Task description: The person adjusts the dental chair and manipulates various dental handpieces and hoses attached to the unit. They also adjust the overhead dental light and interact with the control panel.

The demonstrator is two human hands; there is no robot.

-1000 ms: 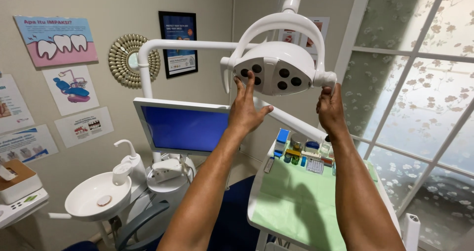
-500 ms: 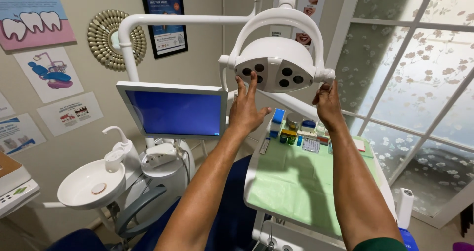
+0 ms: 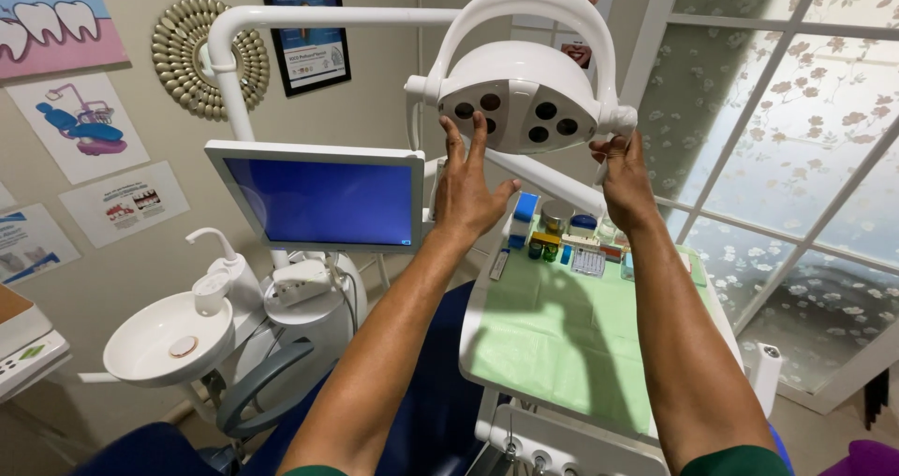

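A white dental lamp head (image 3: 524, 97) with several dark round lenses hangs from a white arm (image 3: 309, 17) in front of me. My left hand (image 3: 468, 186) is raised with fingers spread, its fingertips against the lamp's lower left edge. My right hand (image 3: 623, 172) reaches up to the lamp's right side and grips the small handle (image 3: 623, 120) there. Both forearms stretch up from the bottom of the view.
Below the lamp sits a tray table (image 3: 571, 336) with a green cover and small bottles and jars (image 3: 562, 233) at its far end. A blue-screened monitor (image 3: 323, 200), a white spittoon bowl (image 3: 164, 340) and a blue chair (image 3: 421, 410) are left. Frosted windows (image 3: 796, 158) are right.
The view has tilted down and come closer. My left hand has slid from the lamp's face to its lower left edge. My right hand stays at the right handle.
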